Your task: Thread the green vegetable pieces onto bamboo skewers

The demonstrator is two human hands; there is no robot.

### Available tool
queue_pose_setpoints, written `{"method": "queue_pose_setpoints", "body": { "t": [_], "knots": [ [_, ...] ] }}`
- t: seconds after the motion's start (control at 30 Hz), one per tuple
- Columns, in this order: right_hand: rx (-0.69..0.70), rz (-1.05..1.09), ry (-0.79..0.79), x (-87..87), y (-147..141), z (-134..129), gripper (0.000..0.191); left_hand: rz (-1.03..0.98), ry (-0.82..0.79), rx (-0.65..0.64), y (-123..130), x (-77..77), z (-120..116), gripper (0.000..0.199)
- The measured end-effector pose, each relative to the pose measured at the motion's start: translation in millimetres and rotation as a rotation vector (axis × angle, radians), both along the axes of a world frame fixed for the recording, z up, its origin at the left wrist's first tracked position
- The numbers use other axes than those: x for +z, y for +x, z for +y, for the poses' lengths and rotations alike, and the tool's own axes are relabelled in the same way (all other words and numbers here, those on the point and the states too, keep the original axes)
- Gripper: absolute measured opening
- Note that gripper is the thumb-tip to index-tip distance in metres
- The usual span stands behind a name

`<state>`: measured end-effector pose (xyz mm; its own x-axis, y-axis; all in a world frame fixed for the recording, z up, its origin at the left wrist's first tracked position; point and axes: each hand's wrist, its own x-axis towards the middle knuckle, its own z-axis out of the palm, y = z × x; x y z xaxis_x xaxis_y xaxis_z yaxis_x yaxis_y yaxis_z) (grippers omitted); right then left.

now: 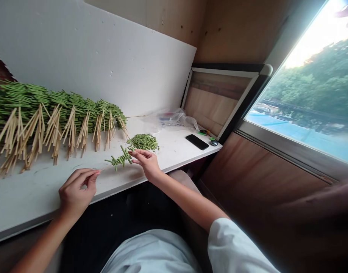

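My left hand (80, 185) pinches the bare end of a thin wooden skewer (103, 170) over the white table. Short green bean pieces (118, 160) are threaded crosswise along the skewer. At its other end my right hand (145, 161) has its fingertips closed on a green piece. Just behind the right hand lies a pile of loose cut green pieces (144, 141). Many finished-looking skewers (71, 113) are stacked in bundles on the left, green parts toward the back and bare sticks toward me.
A black phone (197, 141) and a dark computer mouse (214, 142) lie near the right end of the white table (49, 189). Clear plastic bags (176, 118) sit at the back. A white board (105, 57) stands behind, with a framed panel and window to the right.
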<state>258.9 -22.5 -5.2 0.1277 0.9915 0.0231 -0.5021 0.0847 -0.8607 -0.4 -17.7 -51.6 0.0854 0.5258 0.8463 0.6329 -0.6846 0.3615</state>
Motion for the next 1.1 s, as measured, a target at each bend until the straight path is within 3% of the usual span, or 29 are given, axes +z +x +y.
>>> {"method": "queue_pose_setpoints", "body": {
  "t": [0.23,0.47,0.6,0.8,0.93,1.1],
  "knots": [
    [0.005,0.032,-0.052,-3.2,-10.7,-5.5,0.041,-0.008,-0.014,-0.005,1.4,2.2,-1.5,0.006],
    [0.015,-0.031,0.006,14.8,1.4,-3.8,0.050,-0.012,0.015,0.030,7.6,13.0,-3.1,0.008],
    [-0.105,-0.108,0.073,27.6,37.9,17.8,0.043,-0.005,0.005,0.043,6.4,15.4,-3.0,0.010],
    [-0.406,-0.264,-0.021,45.4,119.0,48.1,0.044,0.006,-0.017,0.061,5.0,18.0,-1.8,0.014],
    [-0.417,-0.515,-0.004,44.5,149.0,59.3,0.041,0.019,-0.046,0.064,3.5,16.7,-0.1,0.016],
    [-0.232,-1.140,-0.136,37.3,157.0,91.2,0.019,0.015,-0.063,0.067,2.5,15.6,1.2,0.018]
  ]
}}
